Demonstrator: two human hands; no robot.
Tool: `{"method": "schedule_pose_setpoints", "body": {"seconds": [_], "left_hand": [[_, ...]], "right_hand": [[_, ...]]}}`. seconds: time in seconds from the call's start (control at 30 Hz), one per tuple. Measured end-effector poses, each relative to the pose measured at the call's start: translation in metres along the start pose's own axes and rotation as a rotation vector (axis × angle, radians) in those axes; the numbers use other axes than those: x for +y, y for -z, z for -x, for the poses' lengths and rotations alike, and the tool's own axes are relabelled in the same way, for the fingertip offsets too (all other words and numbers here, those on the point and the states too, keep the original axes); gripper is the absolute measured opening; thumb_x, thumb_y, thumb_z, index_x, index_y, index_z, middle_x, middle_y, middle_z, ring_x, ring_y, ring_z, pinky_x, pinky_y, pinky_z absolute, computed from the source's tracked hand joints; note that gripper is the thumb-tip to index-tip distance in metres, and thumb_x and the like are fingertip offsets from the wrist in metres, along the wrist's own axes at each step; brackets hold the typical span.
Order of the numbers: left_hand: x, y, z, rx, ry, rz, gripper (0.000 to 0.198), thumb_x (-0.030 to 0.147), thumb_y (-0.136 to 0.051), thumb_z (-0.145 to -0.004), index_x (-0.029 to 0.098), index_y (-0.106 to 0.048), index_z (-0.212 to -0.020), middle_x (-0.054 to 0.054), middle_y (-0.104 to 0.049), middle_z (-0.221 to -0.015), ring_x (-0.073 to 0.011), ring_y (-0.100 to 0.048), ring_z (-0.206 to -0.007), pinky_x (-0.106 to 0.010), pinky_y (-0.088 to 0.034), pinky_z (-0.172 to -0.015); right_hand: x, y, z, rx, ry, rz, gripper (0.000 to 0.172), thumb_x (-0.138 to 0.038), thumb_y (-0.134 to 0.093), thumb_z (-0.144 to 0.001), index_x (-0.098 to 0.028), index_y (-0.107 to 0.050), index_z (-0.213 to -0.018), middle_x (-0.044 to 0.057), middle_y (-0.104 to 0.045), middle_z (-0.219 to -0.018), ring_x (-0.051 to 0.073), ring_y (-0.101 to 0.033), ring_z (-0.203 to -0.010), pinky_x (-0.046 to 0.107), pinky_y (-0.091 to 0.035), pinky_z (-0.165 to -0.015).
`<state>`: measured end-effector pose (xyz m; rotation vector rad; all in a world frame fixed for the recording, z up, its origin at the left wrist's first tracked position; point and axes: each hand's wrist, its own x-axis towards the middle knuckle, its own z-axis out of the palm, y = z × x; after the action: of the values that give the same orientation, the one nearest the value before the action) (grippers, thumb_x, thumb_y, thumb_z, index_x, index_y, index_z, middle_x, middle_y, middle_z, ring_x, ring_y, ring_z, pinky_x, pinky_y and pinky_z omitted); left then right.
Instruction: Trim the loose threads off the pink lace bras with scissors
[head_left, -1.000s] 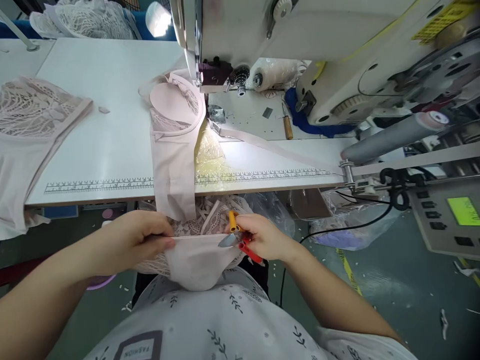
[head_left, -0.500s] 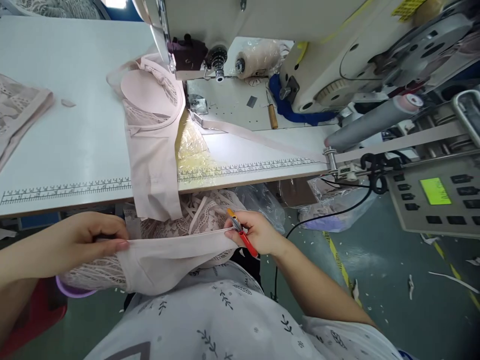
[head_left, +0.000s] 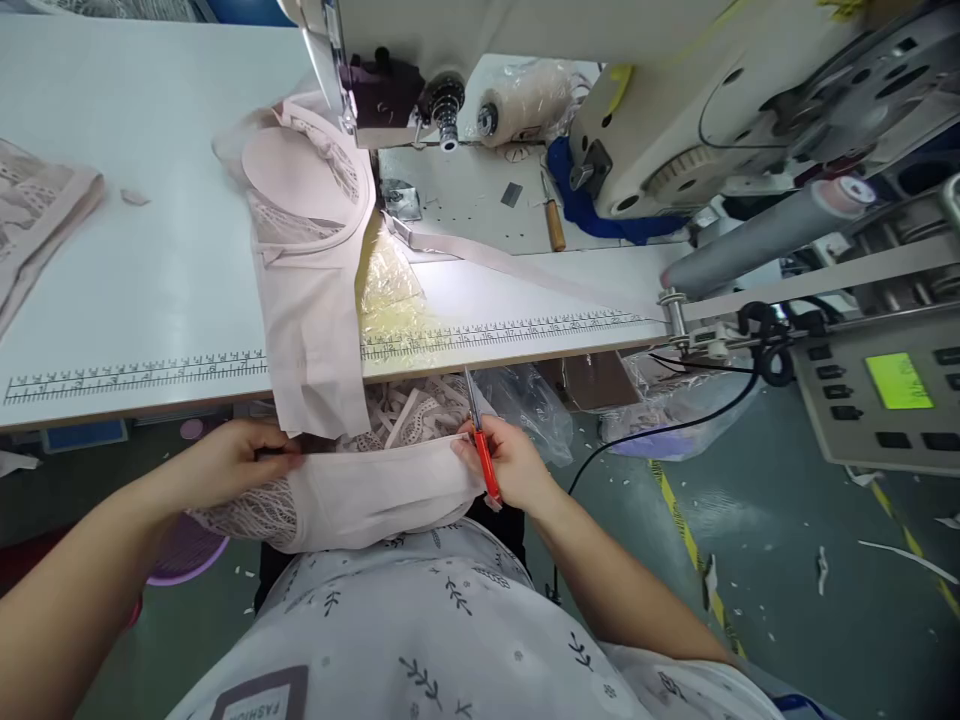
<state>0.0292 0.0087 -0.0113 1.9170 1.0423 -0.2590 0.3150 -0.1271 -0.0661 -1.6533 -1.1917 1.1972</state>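
Between my two hands a pale pink bra (head_left: 390, 495) is stretched sideways in front of my lap, its band edge uppermost and its lace part hanging at the left. My left hand (head_left: 232, 465) pinches the band's top edge near the lace. My right hand (head_left: 517, 465) grips the other end of the band with thumb and fingers, and also holds red-handled scissors (head_left: 486, 465), their thin metal blade pointing up toward the table edge. A second pale pink bra (head_left: 311, 290) lies under the sewing machine (head_left: 397, 100), its band hanging over the table edge.
A printed ruler strip (head_left: 135, 378) runs along the front of the white table (head_left: 172, 260). More lace bras lie bunched below the edge. A pink elastic strip (head_left: 510, 262) reaches a roller at the right, beside a control panel (head_left: 892, 400). A purple basket (head_left: 187, 550) stands at lower left.
My left hand has moved right and slightly up, bringing the stretched bra closer to the table. In my right hand the scissors have swung upright, and more blade shows.
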Motion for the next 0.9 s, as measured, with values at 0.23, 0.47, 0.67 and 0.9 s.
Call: {"method": "schedule_pose_setpoints", "body": {"seconds": [0.23,0.47,0.67,0.9], "left_hand": [[-0.016,-0.005,-0.003,0.0,0.024,0.079,0.034,0.039,-0.051,-0.08,0.014,-0.073,-0.089,-0.005,-0.074,-0.091,-0.0212,-0.064,-0.082,-0.024,-0.048,-0.073],[-0.02,-0.005,-0.002,0.005,0.016,0.087,0.034,0.043,-0.054,-0.079,0.017,-0.073,-0.086,-0.003,-0.075,-0.082,-0.0212,-0.064,-0.077,-0.023,-0.048,-0.068],[-0.009,-0.004,0.006,0.035,0.026,0.069,0.03,0.041,-0.054,-0.082,0.016,-0.071,-0.079,-0.004,-0.074,-0.081,-0.0232,-0.064,-0.077,-0.025,-0.046,-0.068],[-0.008,-0.007,0.016,0.039,0.052,0.008,0.03,0.04,-0.051,-0.085,0.016,-0.069,-0.081,-0.005,-0.072,-0.084,-0.0225,-0.063,-0.079,-0.026,-0.046,-0.071]], "right_hand": [[0.003,0.009,-0.008,0.042,-0.032,0.067,0.022,-0.041,-0.059,-0.074,-0.019,-0.057,-0.076,-0.001,-0.055,-0.061,0.014,-0.05,-0.054,0.025,-0.041,-0.05],[-0.054,0.069,-0.015,0.176,0.113,0.43,0.019,-0.03,-0.065,-0.071,-0.019,-0.051,-0.065,-0.001,-0.057,-0.062,0.013,-0.051,-0.055,0.023,-0.039,-0.048],[-0.077,0.121,-0.069,0.372,0.178,0.951,0.018,-0.027,-0.071,-0.065,-0.017,-0.056,-0.064,0.003,-0.06,-0.062,0.019,-0.054,-0.056,0.03,-0.042,-0.051],[-0.074,0.075,-0.041,0.484,0.629,0.787,0.011,-0.017,-0.051,-0.084,-0.018,-0.063,-0.082,0.008,-0.067,-0.085,0.022,-0.061,-0.084,0.036,-0.049,-0.076]]}}
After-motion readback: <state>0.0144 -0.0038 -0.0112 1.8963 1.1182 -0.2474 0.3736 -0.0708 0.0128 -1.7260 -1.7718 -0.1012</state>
